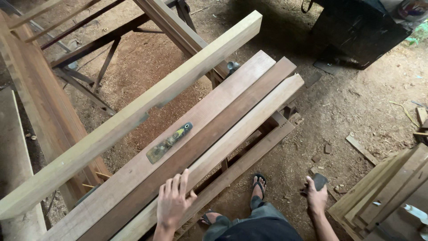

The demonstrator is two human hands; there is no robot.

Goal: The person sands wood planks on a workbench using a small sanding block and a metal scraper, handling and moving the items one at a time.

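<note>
A long pale beam (133, 114) runs across the left. Beside it, a chisel (169, 143) lies on a reddish plank (232, 85). The left hand (173, 201) rests flat on the dark plank (196, 151), grip released. The right hand (315, 196) hangs over the dirt floor (356, 111), its grip clenched around a small dark block (319, 180).

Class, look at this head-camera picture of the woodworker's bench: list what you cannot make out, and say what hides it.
1. Dark object in the right hand: mostly covered by the fingers, kind unclear.
2. Left hand on the boards: wrist cut by the bottom edge.
3. Chisel: blade tip too dusty to judge.
4. Long pale beam: its near end runs out at the left edge.
</note>
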